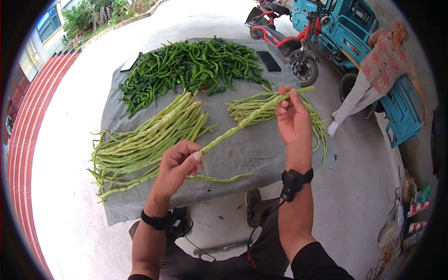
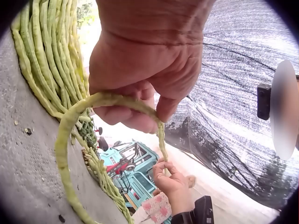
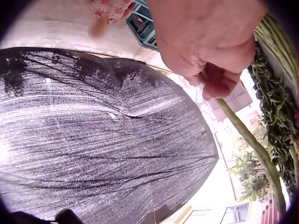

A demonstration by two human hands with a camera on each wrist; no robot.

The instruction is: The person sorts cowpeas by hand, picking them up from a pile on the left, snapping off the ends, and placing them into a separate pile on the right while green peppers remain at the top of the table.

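One long pale green bean [image 1: 242, 122] stretches between the two hands above the grey cloth. The left hand [image 1: 179, 165] pinches it between thumb and fingers at its lower left; in the left wrist view a length of this bean [image 2: 65, 144] curves down from the left hand [image 2: 145, 70]. Higher up at the right, the right hand [image 1: 294, 116] pinches the bean near its other end. In the right wrist view, the bean [image 3: 254, 142] runs down from the right hand's [image 3: 210, 46] fingertips. A large bean bundle [image 1: 149, 135] lies left, a smaller one [image 1: 254, 108] behind the right hand.
Green peppers [image 1: 191, 65] are heaped across the back of the cloth-covered table [image 1: 233, 186], between a white-edged phone [image 1: 130, 61] and a dark phone [image 1: 269, 61]. A red scooter [image 1: 280, 35], teal vehicles [image 1: 401, 112] and a person in a patterned shirt [image 1: 385, 60] are beyond it, right.
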